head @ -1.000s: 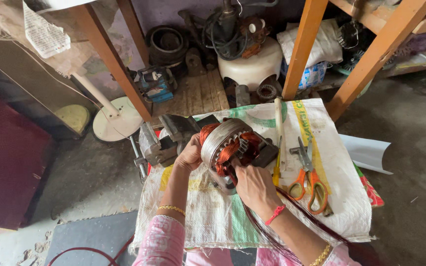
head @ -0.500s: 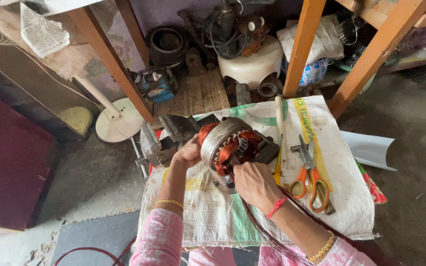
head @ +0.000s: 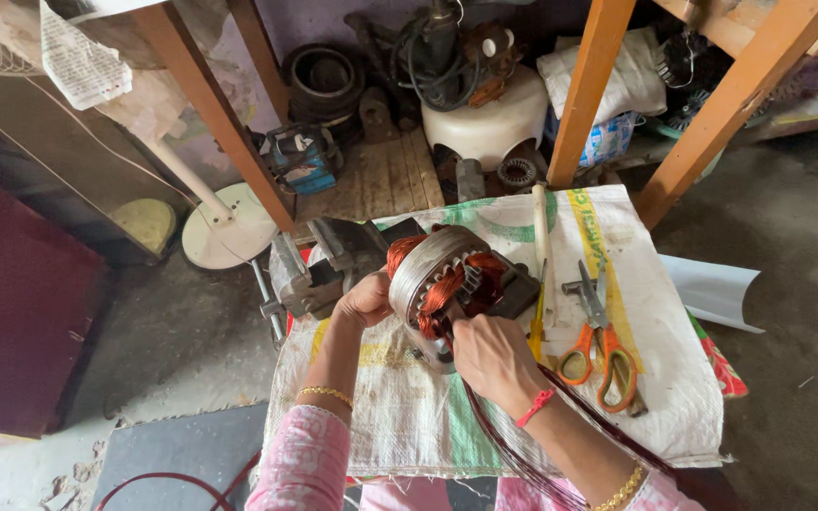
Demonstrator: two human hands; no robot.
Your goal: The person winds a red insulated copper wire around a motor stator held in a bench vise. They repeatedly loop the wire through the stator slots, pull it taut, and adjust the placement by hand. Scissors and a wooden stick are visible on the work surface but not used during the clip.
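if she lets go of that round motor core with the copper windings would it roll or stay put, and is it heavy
The motor stator is probably heavy for its size: a thick metal ring packed with copper coils. Its round side could let it roll on the woven sack, though the left hand and right hand steady it. It looks rigid; the loose dark wire strands look floppy.

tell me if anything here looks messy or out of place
Nothing looks damaged or spilled. The left hand steadies the motor stator, the right hand works at its copper windings; loose wire strands trail off the woven sack.
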